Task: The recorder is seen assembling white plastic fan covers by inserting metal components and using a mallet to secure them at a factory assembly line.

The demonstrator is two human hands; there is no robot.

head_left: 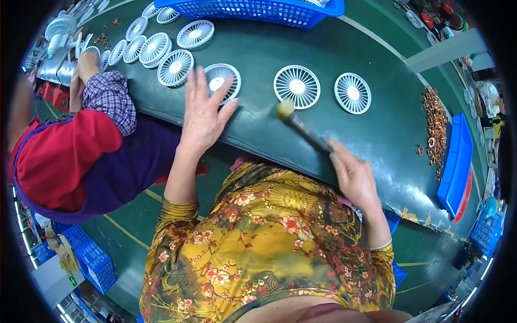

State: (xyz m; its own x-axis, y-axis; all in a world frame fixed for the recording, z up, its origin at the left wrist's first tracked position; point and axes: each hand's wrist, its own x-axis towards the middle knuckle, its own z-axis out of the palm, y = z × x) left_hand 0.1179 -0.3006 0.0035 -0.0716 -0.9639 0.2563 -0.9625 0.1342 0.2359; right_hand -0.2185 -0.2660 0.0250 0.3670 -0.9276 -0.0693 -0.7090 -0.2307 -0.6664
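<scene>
My left hand (pixel 203 112) lies flat on the dark green belt (pixel 258 54), fingers spread, its fingertips resting on a white round fan grille (pixel 219 77). My right hand (pixel 353 175) grips the dark handle of a small mallet (pixel 301 126), whose yellowish head hovers just below a second white grille (pixel 297 86). A third white grille (pixel 353 93) lies further right on the belt.
A co-worker in a red and purple top (pixel 70 161) sits at my left, hands near several more white grilles (pixel 156 48). A blue basket (pixel 253 9) stands at the belt's far edge. Copper rings (pixel 435 126) and a blue tray (pixel 458 161) lie at right.
</scene>
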